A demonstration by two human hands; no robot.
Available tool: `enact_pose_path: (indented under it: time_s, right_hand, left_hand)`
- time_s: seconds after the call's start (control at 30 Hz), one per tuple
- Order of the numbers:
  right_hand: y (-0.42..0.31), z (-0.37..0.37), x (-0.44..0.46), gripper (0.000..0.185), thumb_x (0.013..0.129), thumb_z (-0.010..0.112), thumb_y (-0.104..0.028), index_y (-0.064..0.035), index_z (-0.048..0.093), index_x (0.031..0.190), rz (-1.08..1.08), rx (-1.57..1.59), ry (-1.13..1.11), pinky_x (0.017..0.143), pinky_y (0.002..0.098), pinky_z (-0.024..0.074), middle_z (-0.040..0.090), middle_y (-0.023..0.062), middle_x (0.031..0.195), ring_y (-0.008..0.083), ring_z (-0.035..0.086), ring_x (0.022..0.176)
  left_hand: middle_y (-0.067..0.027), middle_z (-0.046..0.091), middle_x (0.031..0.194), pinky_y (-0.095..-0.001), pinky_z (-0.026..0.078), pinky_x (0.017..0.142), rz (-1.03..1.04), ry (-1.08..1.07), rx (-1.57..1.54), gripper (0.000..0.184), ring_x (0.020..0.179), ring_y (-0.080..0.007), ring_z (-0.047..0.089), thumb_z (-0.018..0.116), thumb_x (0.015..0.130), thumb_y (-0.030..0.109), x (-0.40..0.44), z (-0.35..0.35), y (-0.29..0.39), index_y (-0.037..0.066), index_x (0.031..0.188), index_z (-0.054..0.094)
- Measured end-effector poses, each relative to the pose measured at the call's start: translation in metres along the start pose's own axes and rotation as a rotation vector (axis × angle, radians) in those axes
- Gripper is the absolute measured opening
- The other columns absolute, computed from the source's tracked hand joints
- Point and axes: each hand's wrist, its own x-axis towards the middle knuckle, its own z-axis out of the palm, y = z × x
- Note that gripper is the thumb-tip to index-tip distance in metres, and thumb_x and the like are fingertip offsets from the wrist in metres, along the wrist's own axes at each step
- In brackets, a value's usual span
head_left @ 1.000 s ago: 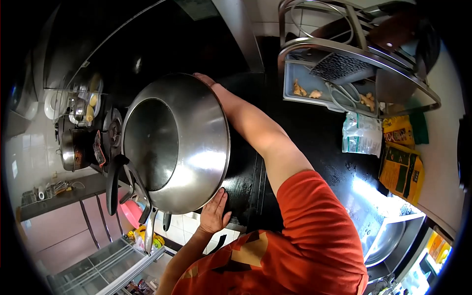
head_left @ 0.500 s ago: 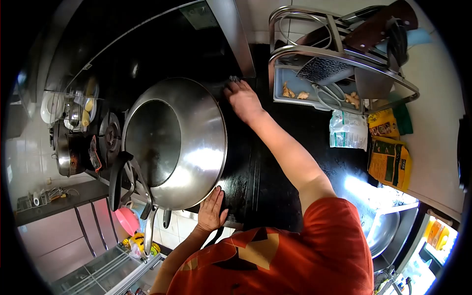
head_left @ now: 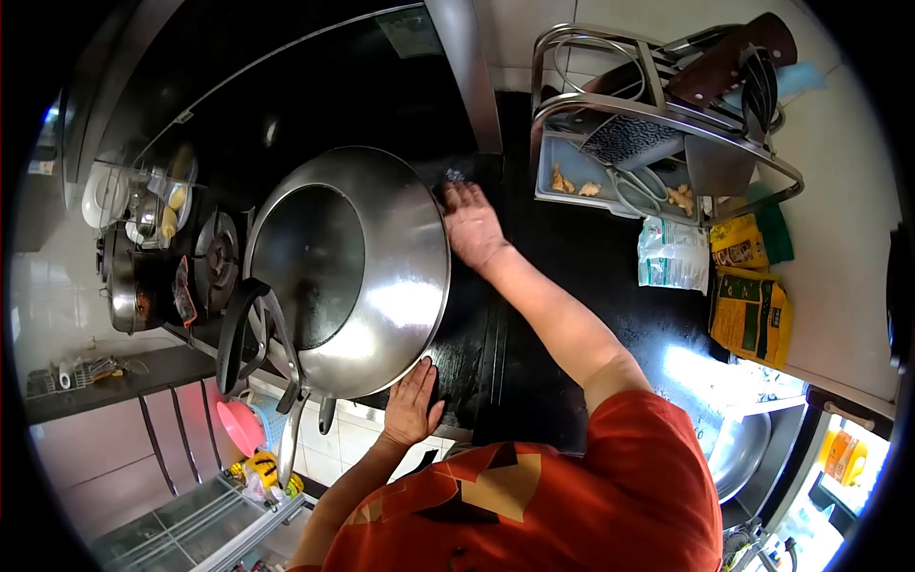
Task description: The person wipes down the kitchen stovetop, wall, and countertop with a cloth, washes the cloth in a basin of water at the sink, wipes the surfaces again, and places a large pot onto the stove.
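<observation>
A large shiny steel pan (head_left: 396, 286) with a dark round face stands over the black worktop, its black handles at the lower left. My left hand (head_left: 413, 404) lies against the pan's lower right rim, fingers stretched out and together. To the right of the pan, my right hand (head_left: 472, 227) rests on the black surface (head_left: 534, 315), fingers extended, away from the pan's upper rim. A small dark, shiny patch (head_left: 455, 175) is at its fingertips; what it is cannot be made out.
Upper right: a metal rack (head_left: 658, 100) with knives, above a tray (head_left: 572, 157) with ginger pieces. Beside it are a clear bag (head_left: 674, 253) and yellow packets (head_left: 748, 315). A sink (head_left: 742, 453) is lower right; a burner (head_left: 217, 259) and pot (head_left: 126, 291) are left.
My right hand has left the pan's upper rim and come down onto the black surface to its right. My left hand has stayed by the lower rim. The view has shifted slightly.
</observation>
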Motion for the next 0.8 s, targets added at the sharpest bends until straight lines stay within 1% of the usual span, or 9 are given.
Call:
enact_pose_path:
  time_s: [0.07,0.17,0.2,0.27,0.33,0.4,0.53,0.7,0.8]
  right_hand:
    - [0.031,-0.017,0.016,0.022,0.085,0.053,-0.015,-0.0052,0.066,0.099,0.184,-0.003,-0.099,0.096,0.0457,0.0428,0.062,0.0182,0.108,0.0341,0.058,0.103]
    - [0.039,-0.016,0.005,0.016,0.082,0.056,-0.014,-0.0036,0.066,0.089,0.196,-0.014,0.084,0.082,0.0447,0.047,0.06,0.0168,0.093,0.032,0.058,0.09]
    - [0.025,-0.045,-0.006,0.019,0.082,0.056,-0.014,-0.0022,0.067,0.091,0.155,0.0,-0.117,0.088,0.0446,0.048,0.062,0.0199,0.1,0.0326,0.059,0.098]
    - [-0.007,-0.045,-0.039,0.023,0.081,0.056,-0.013,0.0001,0.067,0.097,0.058,0.007,0.007,0.097,0.0452,0.046,0.062,0.0233,0.109,0.0351,0.059,0.105]
    - [-0.029,-0.055,-0.059,0.028,0.08,0.056,-0.013,0.0019,0.066,0.102,0.046,0.002,-0.112,0.103,0.0467,0.0425,0.061,0.0262,0.115,0.037,0.058,0.109]
    - [-0.014,-0.057,-0.043,0.02,0.083,0.056,-0.014,0.0004,0.067,0.09,0.095,0.002,-0.074,0.094,0.043,0.0465,0.064,0.0224,0.106,0.0323,0.061,0.102]
    - [0.032,-0.037,0.004,0.02,0.085,0.054,-0.016,-0.0049,0.07,0.091,0.211,0.021,-0.162,0.093,0.0397,0.0452,0.064,0.0185,0.105,0.0311,0.06,0.103]
    - [-0.014,-0.057,-0.048,0.027,0.084,0.053,-0.011,-0.0044,0.065,0.107,0.126,0.058,-0.049,0.103,0.0427,0.0414,0.062,0.0213,0.117,0.034,0.056,0.115]
    - [-0.053,-0.073,-0.09,0.026,0.08,0.055,-0.011,-0.003,0.065,0.103,0.074,0.072,-0.061,0.104,0.0433,0.0417,0.059,0.0225,0.121,0.0341,0.057,0.114]
  left_hand:
    - [-0.0218,0.038,0.147,-0.0521,0.022,0.114,0.017,0.009,-0.016,0.066,0.136,-0.0394,0.037,0.06,0.083,0.023,-0.002,-0.002,0.0,-0.004,0.14,0.04]
    - [-0.0218,0.038,0.147,-0.0514,0.022,0.114,0.014,0.002,-0.01,0.065,0.136,-0.0396,0.037,0.06,0.083,0.023,-0.002,-0.003,0.0,-0.004,0.139,0.041]
    - [-0.0218,0.038,0.147,-0.0512,0.022,0.114,0.015,0.006,-0.005,0.065,0.136,-0.0397,0.037,0.06,0.083,0.023,-0.001,-0.002,0.001,-0.004,0.138,0.041]
    - [-0.0219,0.038,0.147,-0.0513,0.022,0.114,0.013,0.013,0.0,0.065,0.136,-0.0395,0.036,0.06,0.083,0.023,-0.002,-0.002,0.0,-0.004,0.138,0.041]
    - [-0.0211,0.035,0.149,-0.05,0.025,0.112,0.02,-0.017,0.031,0.066,0.135,-0.038,0.037,0.063,0.085,0.024,-0.002,-0.003,0.0,-0.004,0.139,0.04]
    - [-0.0212,0.037,0.148,-0.0492,0.027,0.111,0.028,0.005,0.018,0.064,0.134,-0.0384,0.038,0.063,0.084,0.023,-0.001,-0.004,0.001,-0.004,0.138,0.042]
    - [-0.0188,0.038,0.148,-0.0474,0.029,0.11,0.019,0.031,0.035,0.061,0.135,-0.0367,0.038,0.06,0.087,0.025,-0.001,-0.004,0.003,-0.003,0.139,0.042]
    - [-0.0179,0.035,0.15,-0.0476,0.024,0.113,0.004,0.006,0.04,0.063,0.139,-0.0348,0.033,0.058,0.088,0.027,-0.003,-0.003,0.003,-0.002,0.141,0.04]
    - [-0.0179,0.035,0.15,-0.0481,0.02,0.116,0.02,0.018,0.036,0.063,0.14,-0.0339,0.031,0.058,0.089,0.027,-0.004,-0.002,0.002,-0.002,0.141,0.039]
